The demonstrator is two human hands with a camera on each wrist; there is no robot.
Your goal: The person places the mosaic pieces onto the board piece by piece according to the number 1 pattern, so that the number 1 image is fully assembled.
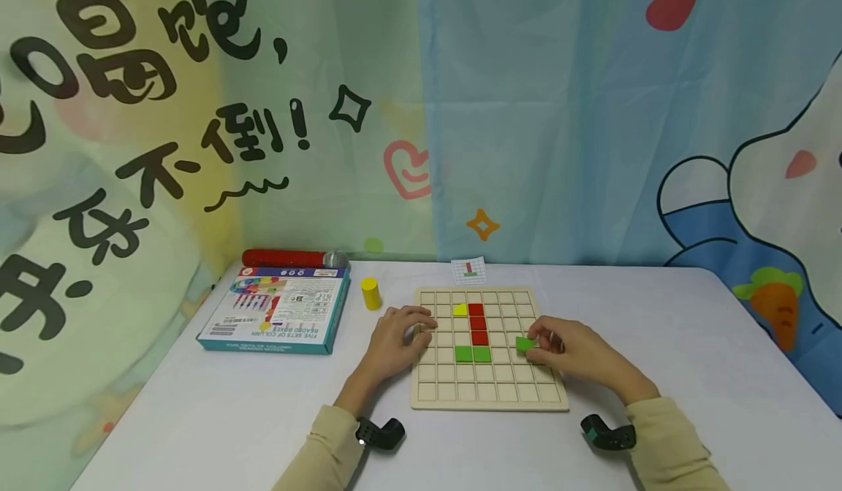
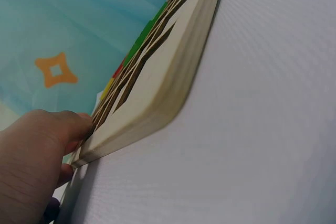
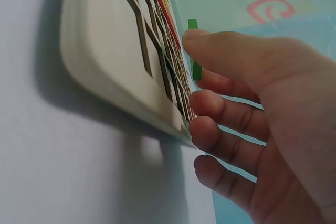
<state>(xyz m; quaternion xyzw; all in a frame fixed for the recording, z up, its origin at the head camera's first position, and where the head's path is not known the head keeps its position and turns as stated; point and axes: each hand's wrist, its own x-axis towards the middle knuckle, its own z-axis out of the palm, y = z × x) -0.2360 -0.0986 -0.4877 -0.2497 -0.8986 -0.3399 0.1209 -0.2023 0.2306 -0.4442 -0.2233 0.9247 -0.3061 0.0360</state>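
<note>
A wooden grid board (image 1: 490, 396) lies on the table. In its cells are one yellow tile (image 1: 460, 310), a column of three red tiles (image 1: 478, 323), and two green tiles (image 1: 463, 354) side by side below the column. My right hand (image 1: 571, 348) pinches another green tile (image 3: 197, 69) between thumb and forefinger, over the right part of the board; its other fingers are loosely bent. At the board's left edge rests my left hand (image 1: 395, 341), its fingers reaching over the rim and its thumb (image 2: 79, 124) on the frame.
Behind the board lies a small card (image 1: 469, 272) printed with a red and green pattern. To the left stand a yellow cylinder (image 1: 371, 294) and a flat printed box (image 1: 276, 312), with a red microphone (image 1: 289, 259) behind it. A printed curtain (image 1: 526, 147) hangs beyond the white table (image 1: 487, 454).
</note>
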